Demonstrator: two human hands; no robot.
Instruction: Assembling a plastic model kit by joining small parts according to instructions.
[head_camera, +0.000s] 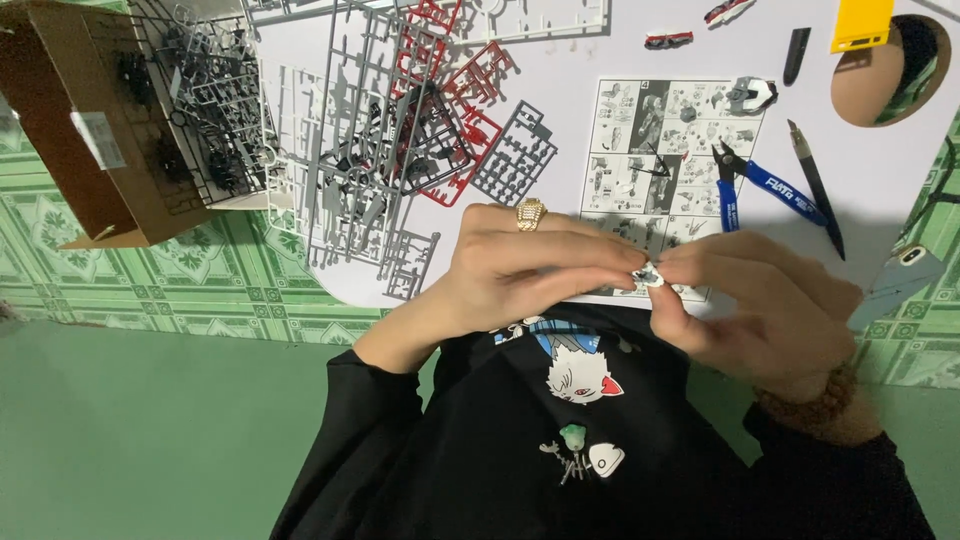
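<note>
My left hand (520, 270), with a gold ring on one finger, and my right hand (760, 310), with a bead bracelet at the wrist, meet over my lap. Both pinch a tiny white and grey model part (648, 275) between their fingertips. The part is mostly hidden by my fingers. Under my hands lies a black-and-white instruction sheet (660, 150) on the white table (600, 60). Blue-handled nippers (760, 185) rest just beyond my right hand.
Grey, white and red plastic part frames (400, 130) spread over the table's left. A cardboard box (80, 120) stands at the far left. A black craft knife (815, 185), a small assembled model piece (750, 95), a yellow object (860, 22) and a phone (895, 285) lie right.
</note>
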